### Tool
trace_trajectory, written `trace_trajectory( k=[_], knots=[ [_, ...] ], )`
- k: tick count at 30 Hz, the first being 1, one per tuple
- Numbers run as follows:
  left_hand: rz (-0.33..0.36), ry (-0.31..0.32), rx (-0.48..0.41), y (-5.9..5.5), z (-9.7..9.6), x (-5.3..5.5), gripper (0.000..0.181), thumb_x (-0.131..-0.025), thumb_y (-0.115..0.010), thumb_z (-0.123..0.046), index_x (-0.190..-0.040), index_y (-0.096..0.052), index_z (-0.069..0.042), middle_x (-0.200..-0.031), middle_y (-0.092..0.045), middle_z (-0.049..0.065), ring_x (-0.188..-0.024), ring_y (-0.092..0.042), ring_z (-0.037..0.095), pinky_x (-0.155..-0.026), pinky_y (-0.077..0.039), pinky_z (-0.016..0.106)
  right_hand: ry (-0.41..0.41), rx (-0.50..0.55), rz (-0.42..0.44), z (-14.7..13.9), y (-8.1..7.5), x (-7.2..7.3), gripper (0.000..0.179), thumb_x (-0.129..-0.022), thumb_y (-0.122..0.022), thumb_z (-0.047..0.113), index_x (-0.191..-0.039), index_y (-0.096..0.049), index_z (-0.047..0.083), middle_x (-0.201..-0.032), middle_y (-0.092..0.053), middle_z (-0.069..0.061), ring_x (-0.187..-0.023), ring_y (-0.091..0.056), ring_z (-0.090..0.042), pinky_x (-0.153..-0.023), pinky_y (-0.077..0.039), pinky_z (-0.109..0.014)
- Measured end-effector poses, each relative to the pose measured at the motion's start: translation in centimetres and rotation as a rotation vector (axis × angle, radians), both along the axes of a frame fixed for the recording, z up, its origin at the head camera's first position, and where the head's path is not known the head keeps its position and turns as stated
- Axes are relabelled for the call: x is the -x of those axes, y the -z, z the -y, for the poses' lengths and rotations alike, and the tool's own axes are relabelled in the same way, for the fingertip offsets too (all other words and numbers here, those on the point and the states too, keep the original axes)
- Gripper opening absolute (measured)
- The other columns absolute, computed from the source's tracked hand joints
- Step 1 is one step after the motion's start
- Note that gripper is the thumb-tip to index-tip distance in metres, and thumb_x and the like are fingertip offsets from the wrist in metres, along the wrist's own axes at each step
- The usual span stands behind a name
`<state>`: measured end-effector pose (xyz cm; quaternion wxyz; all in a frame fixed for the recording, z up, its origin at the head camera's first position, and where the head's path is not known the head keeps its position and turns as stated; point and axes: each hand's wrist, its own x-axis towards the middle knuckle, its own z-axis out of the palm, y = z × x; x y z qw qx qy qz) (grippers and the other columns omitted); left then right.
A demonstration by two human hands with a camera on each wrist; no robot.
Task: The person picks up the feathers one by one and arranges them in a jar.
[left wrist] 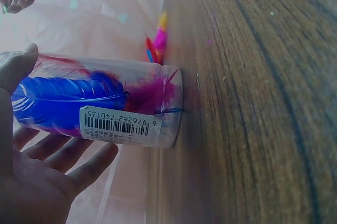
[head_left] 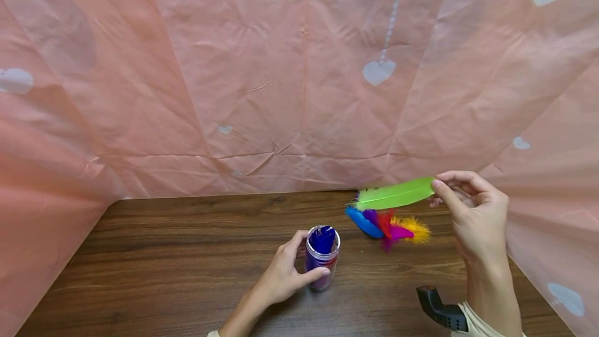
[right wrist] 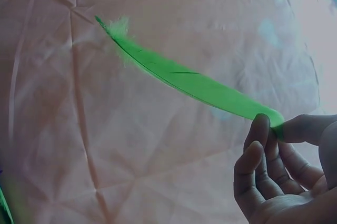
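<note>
My left hand (head_left: 282, 279) holds a clear plastic jar (head_left: 322, 257), thumb on the near side and fingers behind. The jar stands upright on the table with its mouth uncovered. Inside are blue, magenta and red feathers; a barcode label (left wrist: 122, 126) shows on its side in the left wrist view. Up at the right, my right hand (head_left: 479, 215) pinches a bright green feather (head_left: 398, 194) by its rounded tip between thumb and fingers. Its fluffy quill end points left, above a small pile of feathers on the table, including a blue feather (head_left: 364, 222) and a yellow feather (head_left: 414, 229).
A dark wood-grain table (head_left: 187, 259) carries everything. Pink cloth (head_left: 281, 92) with white hearts hangs behind it and along both sides. A black device (head_left: 440, 310) sits at my right wrist, beside a pale sleeve (head_left: 477, 321).
</note>
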<state>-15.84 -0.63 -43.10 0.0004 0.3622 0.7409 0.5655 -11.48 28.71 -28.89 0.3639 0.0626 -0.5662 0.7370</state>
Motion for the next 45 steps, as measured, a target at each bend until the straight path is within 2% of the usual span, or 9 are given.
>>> trace_trajectory(
  k=[7,17,22,28,38,45],
  knots=[
    [-0.011,0.004,-0.007,0.1,0.0,0.0,0.054,-0.089,-0.084,-0.015,-0.132,-0.055,-0.004,-0.123,-0.07,0.013,-0.116,-0.068,0.024,-0.098,-0.059,0.04,-0.093,-0.032,-0.053,0.5,0.0,-0.5,0.014,-0.086,-0.062,-0.028,-0.092,-0.067,-0.017,-0.081,-0.074,-0.014,-0.056,-0.066,-0.019,-0.057,-0.059,-0.024],
    [0.001,0.009,-0.008,0.0,0.0,0.0,0.053,-0.089,-0.084,-0.016,-0.132,-0.055,-0.004,-0.124,-0.07,0.013,-0.116,-0.067,0.024,-0.098,-0.059,0.04,-0.172,-0.134,-0.06,1.6,0.1,-0.7,0.012,-0.088,-0.065,-0.023,-0.096,-0.068,-0.015,-0.081,-0.074,-0.011,-0.058,-0.068,-0.017,-0.06,-0.06,-0.023],
    [0.002,0.011,-0.014,0.1,0.0,0.0,0.053,-0.089,-0.084,-0.015,-0.132,-0.054,-0.004,-0.124,-0.07,0.013,-0.117,-0.067,0.025,-0.098,-0.059,0.04,-0.193,-0.191,-0.052,2.3,0.3,-0.6,0.016,-0.087,-0.063,-0.026,-0.097,-0.068,-0.015,-0.081,-0.074,-0.011,-0.058,-0.068,-0.016,-0.06,-0.06,-0.022],
    [0.023,0.005,-0.007,-0.2,0.1,-0.2,0.054,-0.088,-0.084,-0.014,-0.132,-0.054,-0.005,-0.126,-0.069,0.011,-0.118,-0.066,0.021,-0.099,-0.058,0.041,-0.244,-0.331,-0.038,2.6,0.4,-0.5,0.019,-0.089,-0.062,-0.024,-0.099,-0.069,-0.009,-0.084,-0.074,-0.006,-0.059,-0.067,-0.014,-0.062,-0.06,-0.022],
    [0.01,0.01,-0.01,-0.2,0.0,-0.2,0.055,-0.089,-0.084,-0.015,-0.134,-0.053,-0.005,-0.127,-0.069,0.012,-0.117,-0.066,0.021,-0.099,-0.058,0.041,-0.22,-0.438,0.037,3.7,1.0,-0.1,0.023,-0.086,-0.068,-0.022,-0.098,-0.072,-0.003,-0.084,-0.073,-0.007,-0.068,-0.069,-0.013,-0.063,-0.059,-0.02],
    [0.003,0.017,-0.02,-0.2,0.0,-0.2,0.056,-0.088,-0.084,-0.015,-0.134,-0.053,-0.005,-0.126,-0.069,0.011,-0.116,-0.066,0.019,-0.099,-0.058,0.04,-0.257,-0.494,0.043,4.8,1.5,0.4,0.021,-0.086,-0.07,-0.02,-0.098,-0.071,-0.003,-0.085,-0.073,-0.006,-0.069,-0.068,-0.012,-0.062,-0.059,-0.02]
  ],
)
